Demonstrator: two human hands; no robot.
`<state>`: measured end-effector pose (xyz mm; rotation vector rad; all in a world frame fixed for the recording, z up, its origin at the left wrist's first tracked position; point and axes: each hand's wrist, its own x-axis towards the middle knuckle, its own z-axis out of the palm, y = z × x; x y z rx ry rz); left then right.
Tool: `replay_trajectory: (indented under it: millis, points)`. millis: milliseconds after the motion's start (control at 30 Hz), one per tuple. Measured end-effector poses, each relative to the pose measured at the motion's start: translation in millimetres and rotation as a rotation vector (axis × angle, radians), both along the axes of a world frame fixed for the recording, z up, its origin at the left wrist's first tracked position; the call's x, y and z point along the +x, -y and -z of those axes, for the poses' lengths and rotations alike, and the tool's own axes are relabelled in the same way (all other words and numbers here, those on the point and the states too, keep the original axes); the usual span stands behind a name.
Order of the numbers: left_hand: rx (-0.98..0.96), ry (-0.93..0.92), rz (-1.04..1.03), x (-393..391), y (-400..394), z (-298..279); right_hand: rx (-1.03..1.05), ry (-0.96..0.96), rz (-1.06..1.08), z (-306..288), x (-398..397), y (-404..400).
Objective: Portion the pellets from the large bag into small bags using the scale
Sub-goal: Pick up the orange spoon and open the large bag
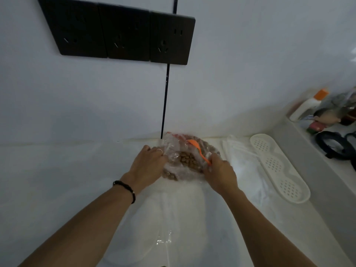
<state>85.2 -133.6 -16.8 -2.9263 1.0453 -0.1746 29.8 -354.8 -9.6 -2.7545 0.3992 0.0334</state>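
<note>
Clear plastic film (163, 241), item one, lies flat on our white counter (57, 180) nearest the camera, between our forearms. Left hand (148, 164), with a black bracelet (125, 189) at the wrist and a ring on one finger, has its fingers curled onto the left edge of the large bag (183, 170) and pinches the plastic. Right hand (221, 174) is closed on the bag's right edge and also grips the handle end of an orange spoon (200, 151), whose bowl points away over the bag. Bag, clear and crumpled, sits on the counter against the wall, open at the top, with brown pellets (188, 158) showing inside. Small bags (242, 166), clear and flat, lie just to its right. White perforated tray (279, 166) rests beyond those. Bottle with an orange cap (310, 105) and blurred clutter we cannot identify stand at far right. Black wall sockets (119, 33) hang above, and a dark cable (165, 101) drops to the counter.
</note>
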Motion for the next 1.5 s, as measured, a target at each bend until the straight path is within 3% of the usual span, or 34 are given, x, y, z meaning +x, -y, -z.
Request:
replay_trajectory:
  millis: [100, 167, 267, 333, 433, 533, 633, 733, 867, 1000, 1100, 1300, 1500]
  points:
    - [0.05, -0.097, -0.137, -2, -16, 2, -0.021, -0.007, 0.07, -3, -6, 6]
    - [-0.092, -0.168, -0.163, -7, -15, 2, -0.009, 0.027, 0.055, -8, -8, -1]
    - [-0.262, -0.031, -0.032, -18, 0, -7, -0.003, 0.188, 0.031, -15, -9, -19]
    - [-0.226, 0.026, 0.074, -18, 9, -4, 0.015, 0.246, 0.007, -19, -8, -26]
    - [-0.052, -0.17, 0.08, -20, 5, 2, -0.021, 0.065, 0.0, -16, -11, -25]
    - [-0.08, -0.236, 0.078, -28, -12, 4, 0.016, 0.075, 0.042, -17, -30, -23]
    - [-0.262, -0.067, 0.084, -49, -26, -5, 0.118, 0.186, 0.016, -24, -52, -32]
    - [-0.358, -0.053, 0.071, -81, -34, -10, 0.291, 0.096, -0.069, -24, -71, -49]
    - [-0.214, -0.249, 0.015, -116, -41, -11, 0.445, -0.172, 0.042, -7, -90, -66]
    - [-0.031, -0.358, -0.02, -130, -42, -8, 0.775, -0.254, 0.206, -1, -101, -73]
    - [-0.004, -0.381, -0.023, -133, -38, -8, 0.941, -0.266, 0.221, -12, -108, -80]
    - [-0.115, -0.331, -0.026, -131, -27, -25, 1.019, -0.16, 0.182, -31, -110, -79]
    - [-0.231, -0.36, -0.006, -128, -21, -31, 1.101, -0.23, 0.096, -38, -105, -71]
